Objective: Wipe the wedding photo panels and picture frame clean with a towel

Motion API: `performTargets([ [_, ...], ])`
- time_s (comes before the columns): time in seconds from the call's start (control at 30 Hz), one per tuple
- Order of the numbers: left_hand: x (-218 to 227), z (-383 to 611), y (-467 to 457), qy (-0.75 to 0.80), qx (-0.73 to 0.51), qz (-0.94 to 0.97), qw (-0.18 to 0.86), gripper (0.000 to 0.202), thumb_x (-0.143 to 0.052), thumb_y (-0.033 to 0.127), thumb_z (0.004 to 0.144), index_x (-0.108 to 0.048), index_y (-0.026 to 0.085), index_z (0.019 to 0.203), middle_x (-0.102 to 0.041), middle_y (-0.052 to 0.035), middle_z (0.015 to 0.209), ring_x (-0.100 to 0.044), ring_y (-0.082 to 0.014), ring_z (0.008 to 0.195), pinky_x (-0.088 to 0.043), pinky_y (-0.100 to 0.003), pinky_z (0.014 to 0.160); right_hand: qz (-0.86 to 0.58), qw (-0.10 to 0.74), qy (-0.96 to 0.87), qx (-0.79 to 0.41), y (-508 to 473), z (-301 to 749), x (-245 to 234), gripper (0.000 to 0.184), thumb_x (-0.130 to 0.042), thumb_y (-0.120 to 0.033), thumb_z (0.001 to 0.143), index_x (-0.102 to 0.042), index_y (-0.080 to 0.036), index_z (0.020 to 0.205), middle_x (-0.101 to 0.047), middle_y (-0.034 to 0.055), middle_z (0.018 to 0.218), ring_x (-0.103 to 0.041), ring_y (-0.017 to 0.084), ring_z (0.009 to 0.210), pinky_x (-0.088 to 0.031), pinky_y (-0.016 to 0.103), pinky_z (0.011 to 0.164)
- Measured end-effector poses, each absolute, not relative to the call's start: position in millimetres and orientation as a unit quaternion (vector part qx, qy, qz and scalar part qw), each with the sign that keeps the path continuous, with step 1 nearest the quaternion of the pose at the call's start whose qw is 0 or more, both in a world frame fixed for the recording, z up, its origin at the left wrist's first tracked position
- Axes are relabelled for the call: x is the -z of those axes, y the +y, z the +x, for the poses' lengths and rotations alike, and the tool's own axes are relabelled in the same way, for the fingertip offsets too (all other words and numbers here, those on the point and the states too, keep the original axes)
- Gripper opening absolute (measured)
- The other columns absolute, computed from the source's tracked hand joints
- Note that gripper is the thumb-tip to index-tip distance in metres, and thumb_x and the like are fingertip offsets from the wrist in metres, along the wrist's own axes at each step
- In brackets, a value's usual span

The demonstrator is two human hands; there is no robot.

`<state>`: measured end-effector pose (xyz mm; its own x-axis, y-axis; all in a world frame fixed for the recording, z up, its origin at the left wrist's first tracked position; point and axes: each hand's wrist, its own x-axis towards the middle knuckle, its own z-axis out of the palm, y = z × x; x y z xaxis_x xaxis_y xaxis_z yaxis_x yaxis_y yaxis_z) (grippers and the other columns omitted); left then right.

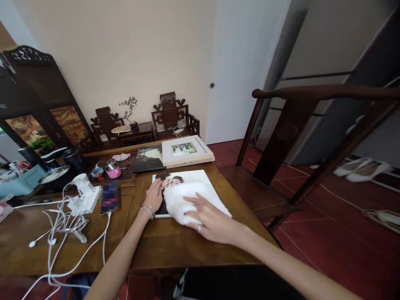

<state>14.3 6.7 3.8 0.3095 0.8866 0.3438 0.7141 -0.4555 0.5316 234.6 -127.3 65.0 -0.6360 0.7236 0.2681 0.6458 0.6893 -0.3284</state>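
A photo panel (216, 198) with a wedding picture of two people lies flat on the wooden table, partly covered by a bunched white cloth (178, 200). My right hand (204, 216), with a ring on one finger, grips the cloth from above and presses it on the picture. Some of its fingers stretch over the cloth; the others are partly hidden in its folds. At the panel's left edge, my left hand (154, 195) rests flat with its fingers extended and holds nothing. Bracelets circle the left wrist.
Behind the panel lie a framed picture (204, 151) and a dark photo board (142, 160). To the left are a phone (110, 198), a power strip (89, 202) with tangled white cables, and a pink cup (113, 171). A wooden chair (275, 141) stands at the right.
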Motion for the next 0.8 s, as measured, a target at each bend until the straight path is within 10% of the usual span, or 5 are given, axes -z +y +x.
performTargets([
  [0.4, -4.0, 9.2, 11.9, 0.475, -0.298, 0.816, 0.142, 0.040, -0.033, 0.019, 0.090, -0.049, 0.015, 0.127, -0.044, -0.0128, 0.139, -0.036, -0.0204, 0.132, -0.026, -0.044, 0.110, -0.468, 0.170, -0.867, -0.031, -20.4, 222.1, -61.3, 0.033, -0.041, -0.036, 0.090, -0.061, -0.024, 0.115, -0.041, 0.0068, 0.142, -0.023, 0.032, 0.135, -0.016, 0.062, 0.103],
  [0.8, 0.9, 11.8, 11.0, 0.482, -0.315, 0.804, 0.147, 0.039, -0.033, 0.018, 0.090, -0.050, 0.017, 0.125, -0.045, -0.0111, 0.138, -0.037, -0.0205, 0.131, -0.028, -0.046, 0.109, -0.351, 0.168, -0.914, -0.110, -107.0, 228.3, -67.6, 0.031, -0.039, -0.031, 0.092, -0.067, -0.024, 0.103, -0.055, 0.0076, 0.130, -0.023, 0.025, 0.136, -0.007, 0.056, 0.109],
])
